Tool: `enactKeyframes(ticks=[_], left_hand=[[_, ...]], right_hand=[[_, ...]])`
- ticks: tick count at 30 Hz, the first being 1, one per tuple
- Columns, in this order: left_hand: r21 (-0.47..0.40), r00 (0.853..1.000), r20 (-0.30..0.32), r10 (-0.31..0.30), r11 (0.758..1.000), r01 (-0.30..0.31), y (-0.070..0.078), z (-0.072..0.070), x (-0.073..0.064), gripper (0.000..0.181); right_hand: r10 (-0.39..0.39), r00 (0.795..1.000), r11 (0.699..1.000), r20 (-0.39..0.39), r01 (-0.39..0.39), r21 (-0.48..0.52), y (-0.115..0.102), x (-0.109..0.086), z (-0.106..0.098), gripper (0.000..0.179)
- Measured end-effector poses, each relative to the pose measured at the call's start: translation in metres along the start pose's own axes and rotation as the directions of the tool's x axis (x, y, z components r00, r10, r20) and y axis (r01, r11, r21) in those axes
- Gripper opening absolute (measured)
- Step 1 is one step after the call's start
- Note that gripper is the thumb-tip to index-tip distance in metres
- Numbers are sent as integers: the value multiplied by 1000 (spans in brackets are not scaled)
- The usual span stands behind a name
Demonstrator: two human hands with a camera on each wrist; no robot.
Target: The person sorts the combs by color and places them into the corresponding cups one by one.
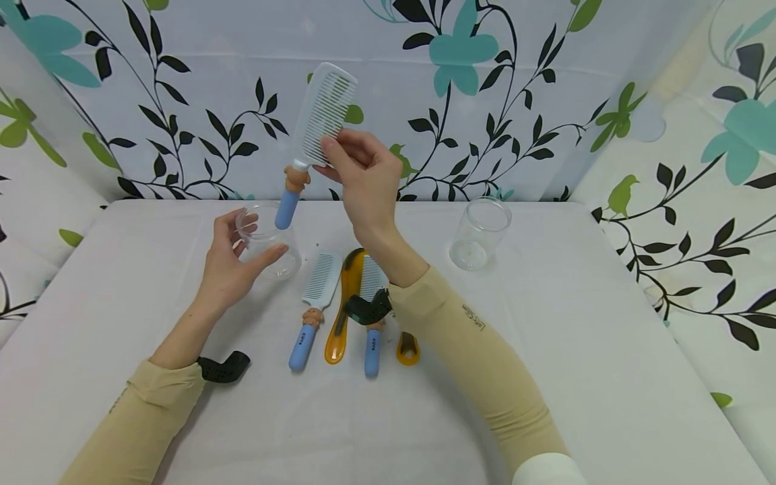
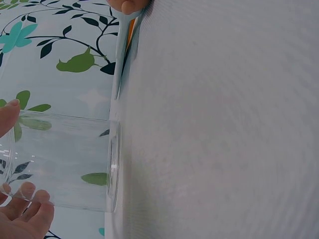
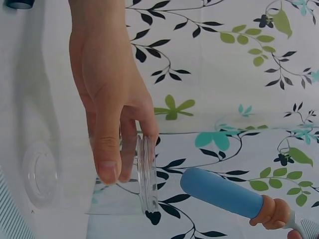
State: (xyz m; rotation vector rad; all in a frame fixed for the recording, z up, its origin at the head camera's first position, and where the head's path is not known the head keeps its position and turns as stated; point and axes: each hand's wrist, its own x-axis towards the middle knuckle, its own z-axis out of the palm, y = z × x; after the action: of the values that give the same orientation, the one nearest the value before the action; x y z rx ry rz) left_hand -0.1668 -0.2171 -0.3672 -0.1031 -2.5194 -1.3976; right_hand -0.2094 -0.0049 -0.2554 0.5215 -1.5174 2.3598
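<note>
Right hand: the right hand [image 1: 366,172] is pinching a blue-handled comb [image 1: 327,108] between thumb and fingers, at the toothed edge low on its pale head.
Left hand: the left hand [image 1: 232,269] is curling its thumb and fingers round a clear jar [image 1: 262,232], which is standing upright on the table [image 1: 303,431].
Held comb: it is tilting, head uppermost; its brown figure collar [image 1: 297,178] is sitting between head and handle, and the handle's end is hanging just above the jar's rim, apart from it.
Lying combs: a second blue-handled comb [image 1: 321,279] is lying nearest the held jar; beside it an amber comb [image 1: 348,277] is lying at a slant, then a third blue-handled comb [image 1: 372,351], partly hidden.
Amber handle: a rounded amber handle with a hole [image 1: 403,353] is showing beside the right sleeve [image 1: 485,364], which is hiding the remainder.
Other jar: a second clear jar [image 1: 480,236] is standing upright, well apart, to the right.
Background: a cloth printed with leaves, flowers and birds [image 1: 376,40] is hanging behind the table.
</note>
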Motion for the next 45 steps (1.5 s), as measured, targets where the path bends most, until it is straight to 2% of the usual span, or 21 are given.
enactKeyframes(ticks=[10, 18, 32, 45], left_hand=[[-2, 1000, 10, -13, 1000, 13, 1, 0, 0, 82], [0, 1000, 7, -18, 1000, 18, 2, -1, 0, 83], [-21, 1000, 7, 6, 1000, -5, 0, 0, 1, 82], [-19, 1000, 8, 3, 1000, -3, 1, 0, 1, 83]], right_hand=[[-11, 1000, 1000, -27, 11, 8, 5, 2, 5, 20], [-37, 999, 999, -22, 36, -29, 11, 2, 9, 22], [12, 1000, 997, -17, -13, -77, 21, -1, 14, 22], [58, 998, 991, 13, -56, -124, 30, -7, 17, 22]])
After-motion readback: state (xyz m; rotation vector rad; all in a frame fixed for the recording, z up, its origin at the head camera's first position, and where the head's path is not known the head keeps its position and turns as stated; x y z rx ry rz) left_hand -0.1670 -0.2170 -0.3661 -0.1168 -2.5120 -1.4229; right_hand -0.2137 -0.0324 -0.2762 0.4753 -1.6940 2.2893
